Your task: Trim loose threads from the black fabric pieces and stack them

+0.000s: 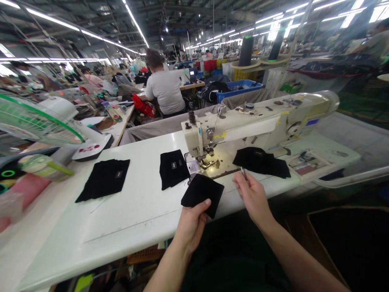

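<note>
A black fabric piece [203, 192] is pinched between the thumb and fingers of my left hand [194, 223], over the table's front edge. My right hand [251, 196] is closed on a small metal tool [243, 173], partly hidden by the fingers. Just beyond both hands stands a cream sewing machine [243, 121], its lamp lighting the needle area. A short stack of black pieces with a small label [174, 169] lies left of the needle. Farther left is another black stack [105, 180], also labelled. Right of the needle, more black fabric [261, 162] rests against the machine bed.
The white table [136, 207] carries drawn ruler marks near its front edge. A green fan [39, 121] and a jar [44, 167] stand at the left. A small parts tray [311, 164] is set in at the right. A person [165, 87] sits ahead, near a blue crate [238, 89].
</note>
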Demonstrator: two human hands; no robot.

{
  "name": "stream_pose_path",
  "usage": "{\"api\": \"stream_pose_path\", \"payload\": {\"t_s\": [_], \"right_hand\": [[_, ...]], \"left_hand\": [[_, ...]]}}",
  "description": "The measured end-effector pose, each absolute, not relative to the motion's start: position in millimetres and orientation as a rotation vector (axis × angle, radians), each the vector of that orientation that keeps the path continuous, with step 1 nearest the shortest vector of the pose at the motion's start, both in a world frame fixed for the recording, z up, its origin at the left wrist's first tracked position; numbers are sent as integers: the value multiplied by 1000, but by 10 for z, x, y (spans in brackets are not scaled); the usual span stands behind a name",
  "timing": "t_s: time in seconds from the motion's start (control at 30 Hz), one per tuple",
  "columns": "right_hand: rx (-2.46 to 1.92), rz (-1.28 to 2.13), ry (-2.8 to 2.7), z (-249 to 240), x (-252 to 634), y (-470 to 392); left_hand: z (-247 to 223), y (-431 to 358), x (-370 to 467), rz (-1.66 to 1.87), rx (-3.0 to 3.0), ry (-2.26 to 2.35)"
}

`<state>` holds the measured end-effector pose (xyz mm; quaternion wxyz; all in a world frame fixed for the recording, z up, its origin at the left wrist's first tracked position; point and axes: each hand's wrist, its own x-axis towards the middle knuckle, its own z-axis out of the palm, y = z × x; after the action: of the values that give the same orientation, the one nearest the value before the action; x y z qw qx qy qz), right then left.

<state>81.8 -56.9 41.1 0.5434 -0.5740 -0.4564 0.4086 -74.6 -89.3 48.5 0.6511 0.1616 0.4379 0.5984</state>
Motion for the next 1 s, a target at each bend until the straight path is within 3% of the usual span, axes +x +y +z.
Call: {"api": "stream_pose_path", "payload": {"t_s": [0.17,0.33,0.43,0.7,0.9,1.0], "right_hand": [[-1241,1231,-1295,467,838,-595],[-1178,1347,-899,414,879,-570],[-1133,1345,-826,414,926,-544],[-1184,1274,-1359,556,857,-653],[-1064,1413,-1062,468,850,-618],[-1127,1210,-1101,465,905,-611]], "left_hand": [[502,-893,-734,1327,352,962],[501,-886,-777,1330,319,973],[486,-872,-812,1348,313,986],[496,-853,-762,1267,312,868],[465,-872,-773,1234,301,868],[467,-863,-780,1222,275,876]]}}
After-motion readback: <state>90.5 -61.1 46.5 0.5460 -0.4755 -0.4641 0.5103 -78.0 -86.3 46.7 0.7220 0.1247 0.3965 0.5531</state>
